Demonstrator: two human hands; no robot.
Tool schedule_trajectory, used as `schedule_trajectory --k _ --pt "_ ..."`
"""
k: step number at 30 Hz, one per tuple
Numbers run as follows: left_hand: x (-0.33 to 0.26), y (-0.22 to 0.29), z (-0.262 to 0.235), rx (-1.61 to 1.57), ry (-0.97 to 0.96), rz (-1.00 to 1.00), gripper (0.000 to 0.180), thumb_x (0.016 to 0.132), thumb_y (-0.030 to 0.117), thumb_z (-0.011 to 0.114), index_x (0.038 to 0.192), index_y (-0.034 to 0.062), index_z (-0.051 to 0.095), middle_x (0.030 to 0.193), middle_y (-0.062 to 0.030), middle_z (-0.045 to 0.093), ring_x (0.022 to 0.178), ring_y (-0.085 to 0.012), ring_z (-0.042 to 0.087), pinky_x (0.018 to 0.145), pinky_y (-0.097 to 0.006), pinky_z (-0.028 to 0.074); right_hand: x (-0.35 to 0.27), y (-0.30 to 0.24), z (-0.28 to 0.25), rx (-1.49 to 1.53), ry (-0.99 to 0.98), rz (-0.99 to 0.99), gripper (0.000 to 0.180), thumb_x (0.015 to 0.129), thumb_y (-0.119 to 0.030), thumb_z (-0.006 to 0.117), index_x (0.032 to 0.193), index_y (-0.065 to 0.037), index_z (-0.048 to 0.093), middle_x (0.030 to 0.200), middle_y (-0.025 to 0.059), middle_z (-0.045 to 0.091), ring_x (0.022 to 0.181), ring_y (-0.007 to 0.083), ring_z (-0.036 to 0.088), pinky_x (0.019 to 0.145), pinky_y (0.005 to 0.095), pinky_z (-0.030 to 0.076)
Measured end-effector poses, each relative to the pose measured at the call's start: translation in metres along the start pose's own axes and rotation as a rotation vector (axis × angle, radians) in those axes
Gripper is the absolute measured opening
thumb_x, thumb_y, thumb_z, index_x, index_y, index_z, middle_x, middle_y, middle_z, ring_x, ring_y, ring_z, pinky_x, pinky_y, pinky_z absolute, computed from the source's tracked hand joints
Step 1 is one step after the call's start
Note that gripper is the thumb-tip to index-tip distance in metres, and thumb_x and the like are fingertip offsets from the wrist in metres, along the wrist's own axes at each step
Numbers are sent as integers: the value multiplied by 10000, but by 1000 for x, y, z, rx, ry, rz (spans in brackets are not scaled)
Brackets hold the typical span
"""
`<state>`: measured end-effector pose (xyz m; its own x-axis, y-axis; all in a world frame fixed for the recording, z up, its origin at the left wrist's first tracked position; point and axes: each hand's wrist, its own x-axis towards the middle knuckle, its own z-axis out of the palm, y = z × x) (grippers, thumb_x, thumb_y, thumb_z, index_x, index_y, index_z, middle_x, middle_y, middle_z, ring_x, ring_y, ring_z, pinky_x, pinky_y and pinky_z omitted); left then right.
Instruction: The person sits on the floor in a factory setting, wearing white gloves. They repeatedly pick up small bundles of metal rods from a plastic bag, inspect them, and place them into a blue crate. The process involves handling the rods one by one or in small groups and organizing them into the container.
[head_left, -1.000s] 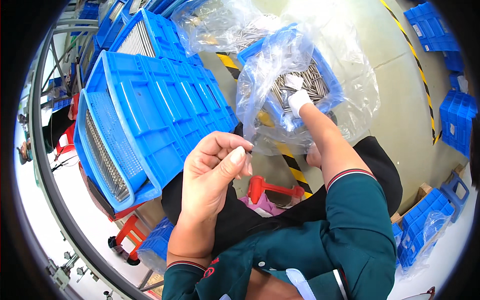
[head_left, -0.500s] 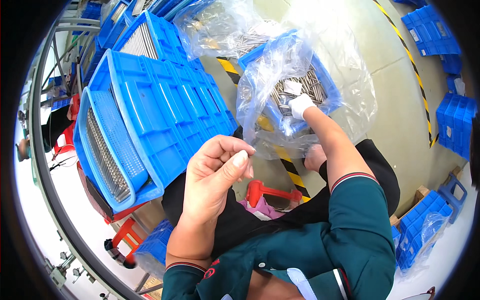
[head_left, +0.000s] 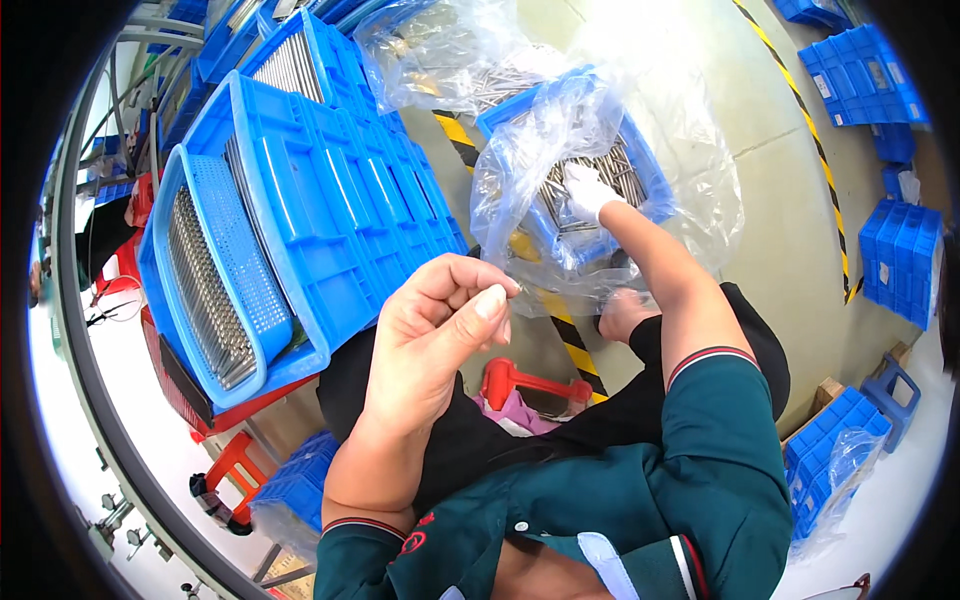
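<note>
Right hand [head_left: 588, 190], white-gloved, reaches into far blue bin [head_left: 640, 165] lined with clear plastic bag [head_left: 520, 190], fingers down on the heap of thin metal rods [head_left: 600, 170]; grip not readable, bag glare hides fingertips. Left hand [head_left: 440, 330] is raised near centre, thumb and forefinger pinched together; whatever sits between them is too thin to make out. Stacked blue crates [head_left: 330, 200] at left.
</note>
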<state>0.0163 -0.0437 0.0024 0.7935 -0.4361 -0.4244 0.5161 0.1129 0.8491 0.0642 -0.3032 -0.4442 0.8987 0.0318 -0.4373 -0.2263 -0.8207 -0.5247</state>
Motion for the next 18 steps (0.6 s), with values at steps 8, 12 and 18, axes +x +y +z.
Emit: schedule_trajectory --k 8,12,18 --pt "-7 1 -7 -20 9 38 201 885 156 606 962 -29 584 742 -45 573 659 -73 508 591 -187 379 -19 -37 -43 -268 -294 76 504 909 -208 336 1407 -133 357 1520 69 201 1409 214 137 1137 316 138" --pt "-10 4 -14 -39 -24 20 164 886 141 620 966 0 598 740 -16 582 676 -66 530 633 -200 419 -40 -84 -68 -336 -396 347 526 911 -189 360 1430 -174 279 1521 21 197 1388 196 177 1119 326 171" --pt "-15 8 -19 -51 -16 -5 156 890 130 612 971 -1 596 750 -12 580 688 -60 528 638 -191 420 -21 -105 -60 -625 -564 297 812 605 -99 708 1344 -218 393 1456 -23 317 1334 159 294 907 407 452"
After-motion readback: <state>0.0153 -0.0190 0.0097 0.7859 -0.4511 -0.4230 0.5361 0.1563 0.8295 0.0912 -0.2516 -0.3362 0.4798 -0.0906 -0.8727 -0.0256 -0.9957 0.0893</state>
